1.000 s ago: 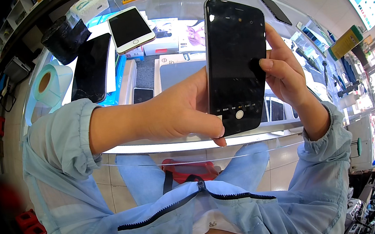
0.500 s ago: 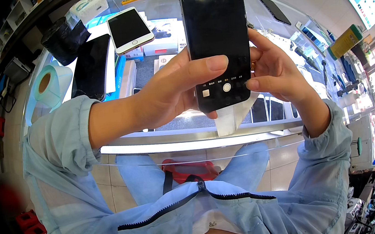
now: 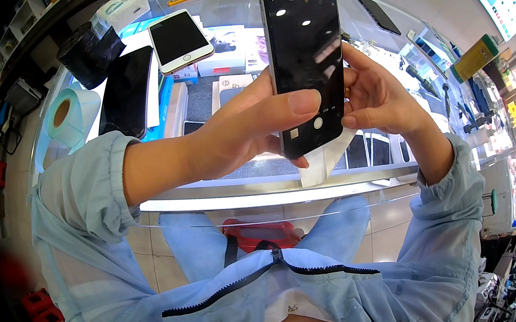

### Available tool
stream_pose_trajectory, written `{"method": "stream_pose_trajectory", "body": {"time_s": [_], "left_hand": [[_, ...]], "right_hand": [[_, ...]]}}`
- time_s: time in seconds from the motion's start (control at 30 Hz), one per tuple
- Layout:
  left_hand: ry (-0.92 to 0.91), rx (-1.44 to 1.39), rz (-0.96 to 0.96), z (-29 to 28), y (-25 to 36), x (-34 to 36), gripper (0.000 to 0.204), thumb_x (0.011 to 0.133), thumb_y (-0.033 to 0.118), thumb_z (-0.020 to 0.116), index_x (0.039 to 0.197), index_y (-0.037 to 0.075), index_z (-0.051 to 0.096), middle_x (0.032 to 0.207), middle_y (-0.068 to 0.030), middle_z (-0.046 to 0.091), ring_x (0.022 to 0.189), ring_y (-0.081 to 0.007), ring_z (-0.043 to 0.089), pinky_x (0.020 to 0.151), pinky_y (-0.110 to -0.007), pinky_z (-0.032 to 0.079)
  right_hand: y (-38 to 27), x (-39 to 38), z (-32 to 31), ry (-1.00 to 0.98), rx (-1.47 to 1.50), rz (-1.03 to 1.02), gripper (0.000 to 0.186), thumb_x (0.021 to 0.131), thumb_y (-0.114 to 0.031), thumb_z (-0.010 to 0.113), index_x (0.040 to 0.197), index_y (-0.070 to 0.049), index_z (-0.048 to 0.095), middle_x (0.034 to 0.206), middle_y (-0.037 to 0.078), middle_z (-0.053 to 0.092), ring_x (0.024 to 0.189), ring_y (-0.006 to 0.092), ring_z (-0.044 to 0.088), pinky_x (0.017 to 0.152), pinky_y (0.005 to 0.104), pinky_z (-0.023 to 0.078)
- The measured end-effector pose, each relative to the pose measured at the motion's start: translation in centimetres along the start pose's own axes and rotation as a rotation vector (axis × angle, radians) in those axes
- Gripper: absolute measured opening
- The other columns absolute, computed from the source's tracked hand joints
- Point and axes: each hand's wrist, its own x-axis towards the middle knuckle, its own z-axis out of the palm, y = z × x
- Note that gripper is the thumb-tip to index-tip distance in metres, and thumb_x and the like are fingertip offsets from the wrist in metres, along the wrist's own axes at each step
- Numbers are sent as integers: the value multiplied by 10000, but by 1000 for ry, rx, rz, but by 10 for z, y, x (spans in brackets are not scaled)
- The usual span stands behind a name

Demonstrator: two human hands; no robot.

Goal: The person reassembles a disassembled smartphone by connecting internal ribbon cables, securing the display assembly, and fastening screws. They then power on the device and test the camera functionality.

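Upright above the glass counter, a black smartphone shows a dark camera screen with a round white button near its bottom. My left hand grips it from the left, its thumb lying across the lower part of the screen and its other fingers mostly hidden behind. On the right edge, my right hand holds it with bent fingers; the thumb tip rests by the lower right side. Below the phone hangs a white piece of cloth or paper, partly hidden by it.
A white-fronted phone and a large black phone lie at the left, beside a label roll and a black plastic bundle. Another dark phone lies far right. A green-yellow can stands near small tools.
The phone has shifted slightly right and turned, so its screen now catches reflections. Both hands have moved with it and keep their hold.
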Motion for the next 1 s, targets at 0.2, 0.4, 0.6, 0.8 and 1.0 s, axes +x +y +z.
{"method": "stream_pose_trajectory", "body": {"time_s": [0.2, 0.4, 0.6, 0.8, 1.0], "left_hand": [[-45, -22, -29, -2, 2, 1, 832, 801, 565, 549, 1402, 116, 190, 1294, -103, 401, 1162, -206, 462, 793, -337, 473], [-54, -15, -31, -1, 4, 0, 842, 799, 564, 555, 1405, 116, 181, 1290, -99, 400, 1162, -200, 454, 799, -331, 463], [-37, -10, -40, 0, 3, 0, 860, 795, 552, 570, 1404, 102, 162, 1247, -112, 410, 1118, -196, 465, 779, -321, 452], [-17, 4, -67, 2, 5, 0, 870, 788, 544, 582, 1399, 89, 162, 1199, -110, 424, 1063, -190, 478, 756, -315, 448], [-1, 1, -70, 3, 7, 0, 871, 779, 529, 601, 1399, 97, 167, 1196, -112, 424, 1053, -189, 480, 738, -309, 452]], "right_hand": [[0, 0, 0, 28, 29, 36, 953, 638, 151, 642, 1439, -52, 168, 1208, 182, 528, 1086, 254, 567, 914, 377, 483], [0, 0, -1, 32, -3, 37, 936, 641, 150, 638, 1433, -51, 181, 1205, 185, 527, 1092, 262, 566, 897, 368, 497], [2, 1, -3, 14, -30, 13, 920, 649, 150, 630, 1429, -58, 189, 1209, 195, 522, 1093, 271, 569, 913, 404, 487], [3, 0, -2, 27, -35, 14, 926, 639, 151, 633, 1428, -58, 194, 1217, 198, 517, 1093, 277, 571, 910, 410, 488], [3, 0, -2, 35, -39, 20, 930, 637, 135, 650, 1427, -54, 196, 1217, 197, 520, 1101, 278, 566, 912, 409, 487]]}}
